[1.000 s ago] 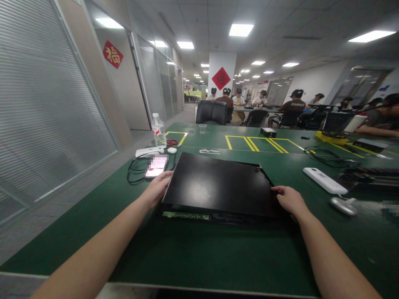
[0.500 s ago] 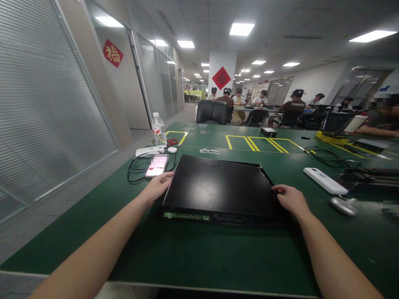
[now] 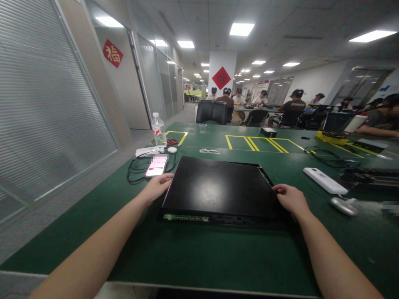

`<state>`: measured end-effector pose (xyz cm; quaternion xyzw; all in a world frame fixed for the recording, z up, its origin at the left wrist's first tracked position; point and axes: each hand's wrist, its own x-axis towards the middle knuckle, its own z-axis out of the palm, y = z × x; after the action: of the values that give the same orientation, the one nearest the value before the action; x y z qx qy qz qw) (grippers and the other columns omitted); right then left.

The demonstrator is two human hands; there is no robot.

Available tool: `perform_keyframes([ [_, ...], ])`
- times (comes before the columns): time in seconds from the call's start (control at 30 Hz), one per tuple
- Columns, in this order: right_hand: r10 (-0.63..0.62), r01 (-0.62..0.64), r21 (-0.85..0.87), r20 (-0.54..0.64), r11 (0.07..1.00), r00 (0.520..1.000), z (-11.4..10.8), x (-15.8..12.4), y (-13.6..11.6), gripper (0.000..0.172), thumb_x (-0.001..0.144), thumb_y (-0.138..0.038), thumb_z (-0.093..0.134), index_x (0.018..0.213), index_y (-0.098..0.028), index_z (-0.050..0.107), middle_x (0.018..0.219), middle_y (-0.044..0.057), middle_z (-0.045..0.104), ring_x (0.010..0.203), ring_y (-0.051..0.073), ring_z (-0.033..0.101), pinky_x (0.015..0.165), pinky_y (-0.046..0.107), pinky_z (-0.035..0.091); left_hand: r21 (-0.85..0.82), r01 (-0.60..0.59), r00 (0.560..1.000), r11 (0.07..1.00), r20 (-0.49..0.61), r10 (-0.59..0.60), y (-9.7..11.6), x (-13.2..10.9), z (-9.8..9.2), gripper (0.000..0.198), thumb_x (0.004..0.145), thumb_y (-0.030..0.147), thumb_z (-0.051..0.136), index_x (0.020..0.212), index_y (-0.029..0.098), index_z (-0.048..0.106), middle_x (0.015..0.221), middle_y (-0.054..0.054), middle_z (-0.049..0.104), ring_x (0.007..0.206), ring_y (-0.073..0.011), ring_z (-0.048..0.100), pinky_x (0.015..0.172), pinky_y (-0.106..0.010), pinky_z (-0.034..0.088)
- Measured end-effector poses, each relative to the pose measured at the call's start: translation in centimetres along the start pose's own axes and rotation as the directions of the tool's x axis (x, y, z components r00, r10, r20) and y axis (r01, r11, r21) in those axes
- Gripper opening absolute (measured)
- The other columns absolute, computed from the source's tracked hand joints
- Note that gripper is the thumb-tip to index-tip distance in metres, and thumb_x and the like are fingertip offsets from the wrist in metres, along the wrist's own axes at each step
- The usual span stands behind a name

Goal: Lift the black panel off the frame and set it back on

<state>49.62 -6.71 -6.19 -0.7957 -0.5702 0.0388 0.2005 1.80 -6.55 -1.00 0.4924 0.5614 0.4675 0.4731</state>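
The fingers (image 3: 168, 177) of the left hand (image 3: 156, 187) look clamped on the left edge of the black panel (image 3: 212, 187); the thumb is hidden. The right hand (image 3: 291, 198) has its fingertips bent in at the opposite edge, and I cannot tell whether they pinch the panel, the dark frame (image 3: 265, 175) there, or neither. The panel lies face up, nearly flat, between the hands on the green bench (image 3: 218, 257), with a circuit strip (image 3: 186, 217) showing along its near side. Left of it are a lit phone (image 3: 156, 167) and a bottle (image 3: 159, 132); right, a white device (image 3: 324, 180). The step in hand seems to be handling the panel squarely against its frame. The next move likely calls for even support at both edges, checking the corners and keeping the circuit strip unpressed.
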Motion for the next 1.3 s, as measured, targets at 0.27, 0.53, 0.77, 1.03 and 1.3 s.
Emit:
perform_keyframes([
  [0.27,0.001,0.0,0.03,-0.015,1.0,1.0,0.0,-0.1,0.0,0.036,0.068,-0.016,0.058,0.096,-0.027,0.077,0.093,0.003,0.074,0.083,0.021,0.067,0.067,0.029,0.046,-0.024,-0.037,0.999,0.999,-0.007,0.037,0.2,-0.1,0.1,0.035,0.051,0.03,0.089,0.081,0.017,0.077,0.08,-0.008,0.079,0.079,-0.025,0.071,0.068,-0.029,0.053],
  [0.53,-0.012,0.012,0.061,-0.008,0.998,1.0,0.1,-0.1,-0.2,0.033,0.071,-0.02,0.059,0.098,-0.027,0.076,0.09,0.003,0.074,0.081,0.019,0.067,0.068,0.028,0.047,-0.21,0.018,1.0,0.977,-0.009,-0.021,-0.3,0.3,0.1,0.028,0.058,0.014,0.071,0.086,0.018,0.075,0.079,-0.004,0.077,0.069,-0.02,0.069,0.06,-0.026,0.052],
  [0.77,-0.047,0.047,0.071,0.004,0.996,0.999,0.5,-0.1,-0.5,0.034,0.073,-0.016,0.056,0.098,-0.026,0.076,0.092,0.004,0.072,0.083,0.019,0.066,0.069,0.027,0.046,-0.466,0.014,0.999,0.885,0.05,0.011,0.9,-0.5,0.6,0.033,0.062,0.015,0.061,0.094,0.015,0.067,0.086,-0.005,0.075,0.072,-0.0224,0.07,0.059,-0.03,0.054],
  [1.03,-0.043,0.037,0.137,0.036,0.99,0.998,0.1,-0.1,-0.9,0.032,0.078,-0.032,0.056,0.103,-0.025,0.075,0.083,0.002,0.071,0.073,0.017,0.063,0.063,0.026,0.043,-0.405,0.001,0.992,0.914,0.113,0.049,1.5,-1.8,0.9,0.053,0.059,0.017,0.073,0.11,0.022,0.058,0.085,-0.002,0.073,0.068,-0.0222,0.07,0.059,-0.03,0.053],
  [1.3,0.021,-0.031,0.204,0.054,0.979,0.998,-0.1,-0.2,-1.5,0.041,0.086,-0.041,0.046,0.109,-0.019,0.073,0.092,0.006,0.074,0.084,0.022,0.066,0.072,0.03,0.047,-0.457,-0.009,0.978,0.889,0.18,0.102,1.4,-1.9,0.8,0.061,0.058,0.016,0.075,0.115,0.023,0.054,0.096,-0.003,0.074,0.079,-0.0255,0.072,0.068,-0.035,0.056],
])
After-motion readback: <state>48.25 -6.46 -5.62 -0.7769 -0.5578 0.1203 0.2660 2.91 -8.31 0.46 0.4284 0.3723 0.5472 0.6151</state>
